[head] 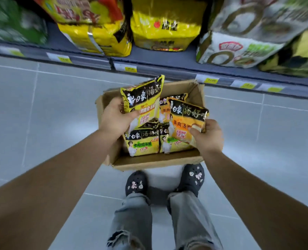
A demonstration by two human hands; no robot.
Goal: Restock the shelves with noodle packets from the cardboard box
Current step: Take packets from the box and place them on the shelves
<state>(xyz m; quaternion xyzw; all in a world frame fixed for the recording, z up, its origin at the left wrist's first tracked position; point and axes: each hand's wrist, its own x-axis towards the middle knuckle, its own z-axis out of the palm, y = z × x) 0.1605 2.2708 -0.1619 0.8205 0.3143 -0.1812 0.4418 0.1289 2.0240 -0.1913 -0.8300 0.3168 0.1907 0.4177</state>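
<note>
An open cardboard box sits on the floor in front of my feet, below the grey shelf. My left hand grips a yellow noodle packet by its left edge, held above the box. My right hand grips an orange noodle packet by its lower right corner, over the box's right side. Inside the box lie more packets: a yellow one with green lettering, another beside it, and an orange one partly hidden behind.
The shelf carries large multipacks: yellow ones, a white-green one at right and a green one at left. Price tags line the shelf edge. Grey tiled floor surrounds the box; my shoes stand just behind it.
</note>
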